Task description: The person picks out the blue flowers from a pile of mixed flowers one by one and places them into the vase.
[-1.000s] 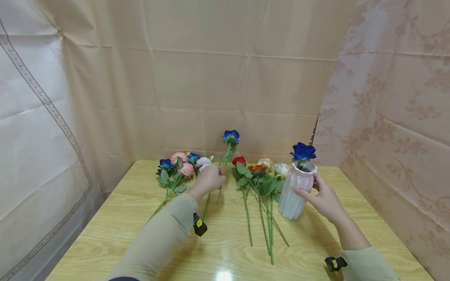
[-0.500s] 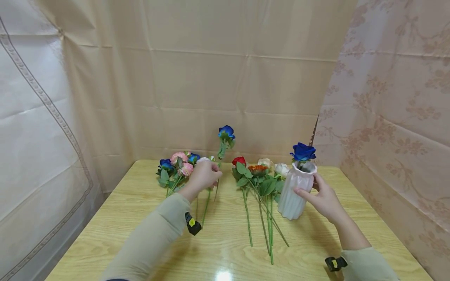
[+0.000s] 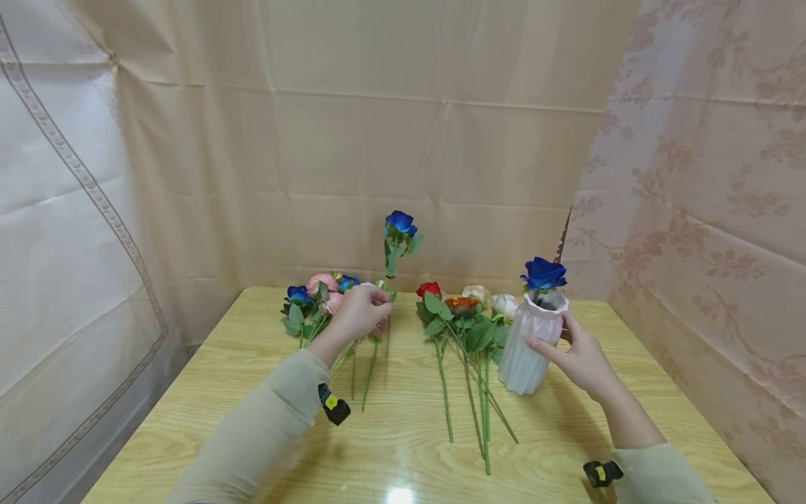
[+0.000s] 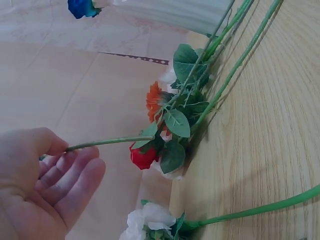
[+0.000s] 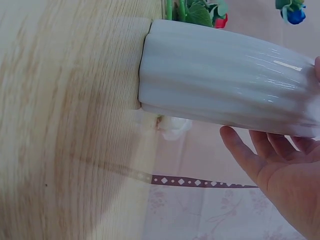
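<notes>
My left hand (image 3: 360, 313) pinches the stem (image 4: 111, 141) of a blue rose between thumb and fingertips. Its bloom (image 3: 400, 223) points up, well above the table, and its lower stem hangs below the fingers. Around a white ribbed vase (image 3: 527, 346), my right hand (image 3: 582, 357) holds on near the neck, thumb on the near side. The right wrist view shows the vase (image 5: 220, 75) with its base at the tabletop. One dark blue rose (image 3: 543, 273) stands in the vase, its stem hidden inside.
Left of centre lies a bunch of pink (image 3: 322, 283), blue (image 3: 298, 295) and white flowers, partly behind my left hand. Between the hands lie a red rose (image 3: 429, 289), an orange flower (image 3: 462, 305) and pale roses (image 3: 505, 304), stems toward me. A beige curtain (image 3: 403, 140) hangs behind the table.
My left hand has drawn back to the left, and the blue rose it pinches has risen and shifted left. The right hand and the vase have stayed in place.
</notes>
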Tool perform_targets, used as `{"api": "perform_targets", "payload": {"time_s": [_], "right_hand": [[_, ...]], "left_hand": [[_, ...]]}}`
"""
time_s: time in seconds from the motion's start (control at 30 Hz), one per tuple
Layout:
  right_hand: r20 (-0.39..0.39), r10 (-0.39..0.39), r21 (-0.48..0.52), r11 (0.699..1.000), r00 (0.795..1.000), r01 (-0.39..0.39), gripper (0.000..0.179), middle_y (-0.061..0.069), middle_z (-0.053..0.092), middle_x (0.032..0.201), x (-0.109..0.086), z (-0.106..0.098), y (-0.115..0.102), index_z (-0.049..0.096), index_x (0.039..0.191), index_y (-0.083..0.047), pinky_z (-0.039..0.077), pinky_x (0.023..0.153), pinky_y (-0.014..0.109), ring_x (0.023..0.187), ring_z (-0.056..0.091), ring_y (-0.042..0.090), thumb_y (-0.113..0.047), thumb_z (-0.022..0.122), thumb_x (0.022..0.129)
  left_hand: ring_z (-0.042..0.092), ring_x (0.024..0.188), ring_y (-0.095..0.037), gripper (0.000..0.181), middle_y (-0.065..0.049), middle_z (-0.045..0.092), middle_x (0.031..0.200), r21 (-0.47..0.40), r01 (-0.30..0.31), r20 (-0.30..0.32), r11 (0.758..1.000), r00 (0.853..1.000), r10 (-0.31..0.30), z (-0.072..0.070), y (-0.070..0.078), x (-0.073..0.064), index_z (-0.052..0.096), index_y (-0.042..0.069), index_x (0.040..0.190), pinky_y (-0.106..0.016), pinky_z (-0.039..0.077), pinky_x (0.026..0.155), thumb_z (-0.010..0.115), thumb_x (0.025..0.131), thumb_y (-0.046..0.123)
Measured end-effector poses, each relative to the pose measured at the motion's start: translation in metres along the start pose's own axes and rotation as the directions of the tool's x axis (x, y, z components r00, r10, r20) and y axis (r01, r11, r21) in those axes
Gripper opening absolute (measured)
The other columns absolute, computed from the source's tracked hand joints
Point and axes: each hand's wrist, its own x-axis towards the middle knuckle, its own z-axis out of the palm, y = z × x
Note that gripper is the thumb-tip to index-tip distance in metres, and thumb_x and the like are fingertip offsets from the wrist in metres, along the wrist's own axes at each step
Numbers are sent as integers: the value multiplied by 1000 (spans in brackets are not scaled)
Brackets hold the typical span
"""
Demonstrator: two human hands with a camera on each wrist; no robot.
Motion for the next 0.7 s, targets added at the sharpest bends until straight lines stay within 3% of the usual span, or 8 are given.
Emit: {"api": "perform_targets", "payload": {"time_s": [0.3, 0.47, 0.7], "right_hand": [[3, 3, -4, 1000, 1000, -3, 78, 22, 54, 136, 0, -1, 1, 32, 158, -12, 52, 89, 58, 126, 51, 44, -40, 72, 97], [2, -1, -2, 1000, 1000, 1, 77, 21, 54, 136, 0, -1, 0, 32, 158, -13, 52, 88, 57, 125, 51, 43, -40, 72, 97], [2, -5, 1, 1000, 1000, 5, 77, 21, 53, 136, 0, 0, 0, 32, 158, -13, 52, 89, 58, 126, 50, 45, -39, 71, 97]], "left_hand": [[72, 78, -42, 14, -22, 69, 98, -77, -42, -16, 996, 999, 41, -3, 1, -7, 69, 0, 105, -38, 60, 57, 67, 97, 11], [72, 77, -38, 9, -14, 64, 99, -113, -74, -12, 991, 997, 73, -3, -1, -11, 72, 2, 102, -43, 61, 59, 68, 98, 9], [71, 75, -36, 6, -16, 68, 92, -147, -60, 32, 987, 997, 65, -3, -5, -18, 71, 3, 99, -45, 61, 59, 69, 98, 9]]}}
